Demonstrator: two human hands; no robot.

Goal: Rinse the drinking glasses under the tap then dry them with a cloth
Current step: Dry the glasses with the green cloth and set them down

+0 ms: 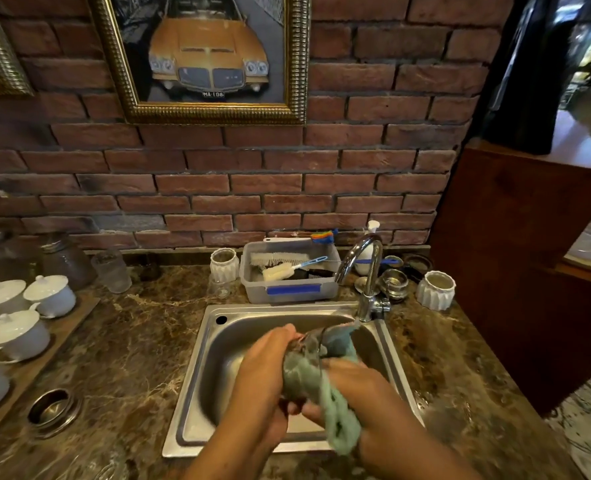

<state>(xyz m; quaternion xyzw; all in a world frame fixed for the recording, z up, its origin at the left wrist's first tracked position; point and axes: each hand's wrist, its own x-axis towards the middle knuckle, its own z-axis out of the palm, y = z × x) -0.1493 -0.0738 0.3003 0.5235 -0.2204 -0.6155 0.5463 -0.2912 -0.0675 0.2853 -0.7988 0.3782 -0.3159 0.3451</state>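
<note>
Above the steel sink [197, 393] set in the marble counter [131, 341], just in front of the tap [363, 265], the left hand [262, 368] curls round a drinking glass [301, 372]. The right hand [363, 389] grips a teal cloth [340, 424] pressed against the blurred glass, apparently stuffed partly inside.

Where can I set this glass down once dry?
Bare marble counter between the sink and the wooden tray of lidded cups, and right of the sink before the white ribbed jar. Crowded behind the sink: brush tub, tap, jars.
</note>
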